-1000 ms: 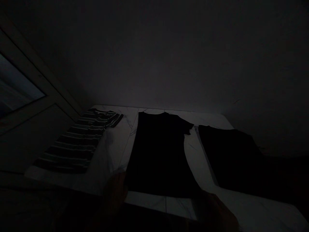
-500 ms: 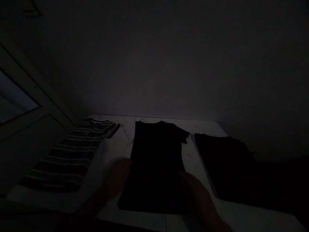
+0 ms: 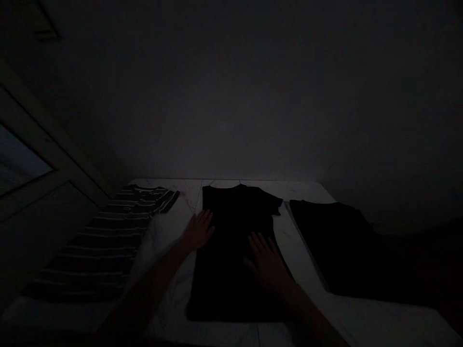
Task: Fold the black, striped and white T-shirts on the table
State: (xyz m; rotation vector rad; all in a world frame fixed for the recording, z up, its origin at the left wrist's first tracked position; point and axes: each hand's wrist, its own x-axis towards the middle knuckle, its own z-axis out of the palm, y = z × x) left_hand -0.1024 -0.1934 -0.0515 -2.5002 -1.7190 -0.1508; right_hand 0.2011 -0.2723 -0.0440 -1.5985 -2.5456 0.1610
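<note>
A black short-sleeved shirt (image 3: 235, 274) lies on the table in the middle of the view, its neckline at the far end and one sleeve showing on the right. My left hand (image 3: 198, 230) rests at its left edge, fingers apart, partly over the cloth. Flat on the shirt's right half is my right hand (image 3: 265, 260), with its fingers spread. Neither hand grips anything. The picture is very dark, so folds in the black cloth cannot be made out.
A dark striped shirt (image 3: 97, 246) is laid out on the left of the marble-patterned table (image 3: 170, 274). Another black garment (image 3: 347, 250) lies on the right. Behind stands a plain wall (image 3: 224, 96), with a framed door or window (image 3: 61, 168) at the left.
Both hands have moved farther up the black shirt, the right one inward onto the cloth. The shirt's lower left corner now sits slightly more to the right.
</note>
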